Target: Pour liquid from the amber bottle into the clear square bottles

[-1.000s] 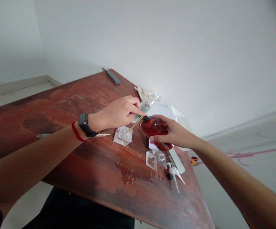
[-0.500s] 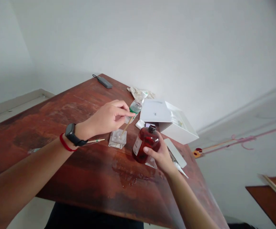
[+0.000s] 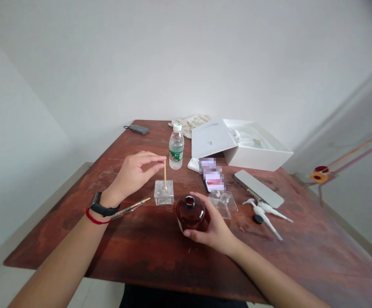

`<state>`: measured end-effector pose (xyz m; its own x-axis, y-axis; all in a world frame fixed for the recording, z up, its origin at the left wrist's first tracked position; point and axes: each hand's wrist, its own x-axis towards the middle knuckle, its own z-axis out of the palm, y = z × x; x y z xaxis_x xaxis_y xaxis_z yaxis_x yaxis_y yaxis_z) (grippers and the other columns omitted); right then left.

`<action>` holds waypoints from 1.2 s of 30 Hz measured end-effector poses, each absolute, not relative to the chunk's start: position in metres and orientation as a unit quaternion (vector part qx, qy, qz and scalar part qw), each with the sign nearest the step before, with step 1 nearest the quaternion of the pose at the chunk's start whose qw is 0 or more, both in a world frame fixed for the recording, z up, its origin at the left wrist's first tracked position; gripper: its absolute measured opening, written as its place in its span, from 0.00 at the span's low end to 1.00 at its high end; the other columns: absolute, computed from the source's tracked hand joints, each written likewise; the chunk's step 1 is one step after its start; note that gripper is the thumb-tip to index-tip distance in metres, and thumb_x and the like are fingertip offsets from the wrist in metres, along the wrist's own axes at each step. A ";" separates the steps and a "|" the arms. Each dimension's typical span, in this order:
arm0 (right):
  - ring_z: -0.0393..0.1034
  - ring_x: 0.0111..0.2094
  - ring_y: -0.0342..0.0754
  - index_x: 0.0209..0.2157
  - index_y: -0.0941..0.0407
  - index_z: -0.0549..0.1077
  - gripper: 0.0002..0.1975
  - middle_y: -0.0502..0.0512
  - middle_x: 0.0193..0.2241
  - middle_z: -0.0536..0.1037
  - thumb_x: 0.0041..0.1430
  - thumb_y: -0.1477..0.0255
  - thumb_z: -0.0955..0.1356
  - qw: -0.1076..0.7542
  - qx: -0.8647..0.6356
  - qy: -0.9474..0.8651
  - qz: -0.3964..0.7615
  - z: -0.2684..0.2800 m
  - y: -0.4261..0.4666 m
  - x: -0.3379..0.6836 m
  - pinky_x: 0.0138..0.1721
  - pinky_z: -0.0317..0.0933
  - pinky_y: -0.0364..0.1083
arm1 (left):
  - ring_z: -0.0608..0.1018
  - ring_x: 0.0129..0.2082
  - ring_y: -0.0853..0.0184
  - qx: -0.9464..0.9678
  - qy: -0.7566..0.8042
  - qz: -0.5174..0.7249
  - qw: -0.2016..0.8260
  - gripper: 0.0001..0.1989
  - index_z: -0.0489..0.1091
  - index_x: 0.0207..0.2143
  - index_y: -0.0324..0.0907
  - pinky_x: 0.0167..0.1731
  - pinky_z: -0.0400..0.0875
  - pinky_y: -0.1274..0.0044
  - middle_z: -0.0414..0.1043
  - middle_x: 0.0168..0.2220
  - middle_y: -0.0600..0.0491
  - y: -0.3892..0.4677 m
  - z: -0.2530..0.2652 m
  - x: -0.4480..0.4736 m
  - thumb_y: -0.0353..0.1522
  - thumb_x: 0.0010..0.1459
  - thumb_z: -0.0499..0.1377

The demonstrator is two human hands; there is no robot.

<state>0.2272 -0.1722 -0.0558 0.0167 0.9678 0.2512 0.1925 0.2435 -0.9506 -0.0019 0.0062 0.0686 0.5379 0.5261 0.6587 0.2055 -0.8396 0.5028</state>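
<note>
Left hand (image 3: 134, 173) up over the bench (image 3: 76, 201), thumb and forefinger pinched shut on the top of a thin wooden stick (image 3: 165, 173); I read that stick as pale tan, straight, slim, its long axis running 12 to 6, dead upright, lower tip down in the mouth of the small square glass bottle (image 3: 164, 192); that bottle is clear, blocky, standing on the bench just at 3 o'clock of my left wrist; black watch (image 3: 100, 206) and red band (image 3: 92, 217) on that wrist. Right hand (image 3: 213, 226) wrapped around the brown bottle (image 3: 190, 214), fingers curled closed on its side; the bottle is dark amber, round-shouldered, uncapped, open mouth pointing at 12, standing upright on the bench at 5 o'clock of the glass bottle, near it, not touching. Second clear glass bottle (image 3: 224, 203) just at 2 o'clock of my right hand; white pump heads (image 3: 266, 211) and a small black cap (image 3: 257, 219) further out at 3; a water bottle (image 3: 176, 147) with green label at 12 of the stick; open white box (image 3: 256, 149) at 2; another stick (image 3: 131, 207) lying flat beside my left wrist.
</note>
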 end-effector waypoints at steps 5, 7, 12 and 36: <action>0.70 0.67 0.66 0.68 0.49 0.63 0.46 0.66 0.65 0.72 0.53 0.61 0.83 0.528 -0.453 -0.617 0.367 -0.057 -0.169 0.226 0.70 0.61 0.64 | 0.87 0.44 0.58 0.855 0.260 0.414 0.170 0.10 0.84 0.45 0.43 0.55 0.80 0.64 0.87 0.45 0.47 -0.002 0.073 -0.003 0.38 0.64 0.70; 0.72 0.65 0.65 0.68 0.50 0.63 0.47 0.66 0.65 0.74 0.53 0.61 0.83 0.529 -0.449 -0.622 0.365 -0.054 -0.167 0.224 0.70 0.62 0.63 | 0.87 0.44 0.57 0.854 0.279 0.410 0.159 0.12 0.84 0.45 0.43 0.54 0.81 0.63 0.87 0.45 0.47 -0.005 0.073 -0.001 0.39 0.63 0.71; 0.73 0.65 0.66 0.67 0.52 0.65 0.48 0.67 0.64 0.76 0.49 0.60 0.84 0.523 -0.450 -0.641 0.338 -0.049 -0.166 0.221 0.68 0.64 0.64 | 0.87 0.44 0.57 0.848 0.309 0.407 0.142 0.11 0.83 0.43 0.43 0.52 0.82 0.65 0.87 0.43 0.48 -0.011 0.075 0.005 0.40 0.64 0.68; 0.66 0.71 0.68 0.79 0.55 0.37 0.68 0.76 0.70 0.68 0.53 0.59 0.83 0.514 -0.476 -0.633 0.330 -0.054 -0.162 0.220 0.72 0.55 0.67 | 0.81 0.56 0.54 0.853 0.346 0.373 0.115 0.27 0.70 0.67 0.45 0.51 0.83 0.63 0.76 0.61 0.42 -0.035 0.068 -0.030 0.44 0.69 0.61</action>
<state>0.2196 -0.1615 -0.0543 -0.0180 0.9416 0.3361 0.2632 0.3288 -0.9070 -0.0300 -0.0352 0.0677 0.4831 0.6757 0.5568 0.5048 -0.7346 0.4534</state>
